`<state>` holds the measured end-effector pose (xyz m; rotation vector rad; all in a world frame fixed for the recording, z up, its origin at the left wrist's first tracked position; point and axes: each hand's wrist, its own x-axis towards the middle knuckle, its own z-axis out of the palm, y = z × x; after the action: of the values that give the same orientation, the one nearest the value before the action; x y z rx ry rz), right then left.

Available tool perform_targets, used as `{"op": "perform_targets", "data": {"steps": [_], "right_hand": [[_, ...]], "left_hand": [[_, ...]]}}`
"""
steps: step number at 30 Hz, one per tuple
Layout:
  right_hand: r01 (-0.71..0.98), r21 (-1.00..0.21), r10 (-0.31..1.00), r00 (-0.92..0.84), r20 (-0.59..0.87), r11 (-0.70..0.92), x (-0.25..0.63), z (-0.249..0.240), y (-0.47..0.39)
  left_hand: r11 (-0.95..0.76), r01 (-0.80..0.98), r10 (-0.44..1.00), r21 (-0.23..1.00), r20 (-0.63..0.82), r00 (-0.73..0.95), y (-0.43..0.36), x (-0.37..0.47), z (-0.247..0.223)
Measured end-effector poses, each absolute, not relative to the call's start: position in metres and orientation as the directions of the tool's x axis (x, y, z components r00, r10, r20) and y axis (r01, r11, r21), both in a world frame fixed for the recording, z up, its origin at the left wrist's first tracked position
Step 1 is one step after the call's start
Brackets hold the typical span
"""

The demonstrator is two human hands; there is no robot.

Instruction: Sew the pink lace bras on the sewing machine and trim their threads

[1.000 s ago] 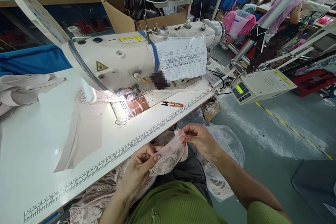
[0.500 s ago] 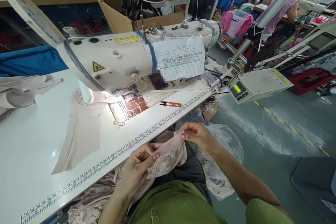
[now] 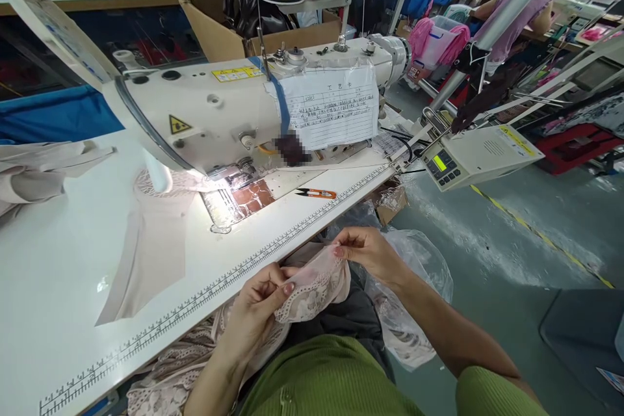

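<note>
A pale pink lace piece [image 3: 312,291] is stretched between my two hands, over my lap in front of the table edge. My left hand [image 3: 260,299] pinches its left end between thumb and fingers. At the upper right corner of the lace, my right hand [image 3: 363,252] has a pinch on the edge. More lace [image 3: 168,370] lies bunched below the table edge at the left. On the table, a beige fabric panel [image 3: 156,260] runs from under the lit needle area of the sewing machine [image 3: 209,110].
Orange thread snips [image 3: 316,193] lie on the white table [image 3: 63,286], beside the printed ruler strip. A control box [image 3: 482,156] juts out at the right. Folded beige fabric [image 3: 34,175] rests at the left. A clear plastic bag [image 3: 419,266] hangs beyond my right hand.
Both hands keep their hold and stay nearly in place. The lace between them has turned slightly, so its face lies flatter toward me.
</note>
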<state>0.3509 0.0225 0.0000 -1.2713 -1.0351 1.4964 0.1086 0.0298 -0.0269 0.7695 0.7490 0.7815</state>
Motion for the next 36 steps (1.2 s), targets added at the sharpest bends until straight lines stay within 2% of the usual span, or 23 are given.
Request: {"op": "perform_targets", "data": {"steps": [5, 12, 24, 27, 32, 36], "right_hand": [[-0.126, -0.954, 0.958, -0.124, -0.258, -0.273, 0.352, 0.001, 0.023], [-0.011, -0.970, 0.937, -0.261, -0.230, -0.242, 0.355, 0.011, 0.026], [-0.007, -0.974, 0.956, -0.194, -0.219, -0.224, 0.355, 0.012, 0.026], [0.013, -0.974, 0.956, -0.189, -0.225, -0.226, 0.354, 0.012, 0.026], [0.082, -0.977, 0.951, -0.227, -0.211, -0.198, 0.349, 0.011, 0.026], [0.143, -0.981, 0.959, -0.231, -0.161, -0.130, 0.341, 0.013, 0.027]], "left_hand": [[0.472, -0.311, 0.826, 0.825, -0.289, 0.484, 0.030, 0.110, -0.024], [0.487, -0.327, 0.810, 0.810, -0.279, 0.517, 0.032, 0.113, -0.022], [0.482, -0.293, 0.807, 0.826, -0.289, 0.515, 0.033, 0.111, -0.026], [0.419, -0.184, 0.796, 0.889, -0.262, 0.545, 0.038, 0.106, -0.024], [0.189, 0.042, 0.735, 0.981, -0.170, 0.656, 0.049, 0.113, -0.005], [0.166, 0.153, 0.748, 0.974, -0.226, 0.625, 0.051, 0.136, 0.004]]}}
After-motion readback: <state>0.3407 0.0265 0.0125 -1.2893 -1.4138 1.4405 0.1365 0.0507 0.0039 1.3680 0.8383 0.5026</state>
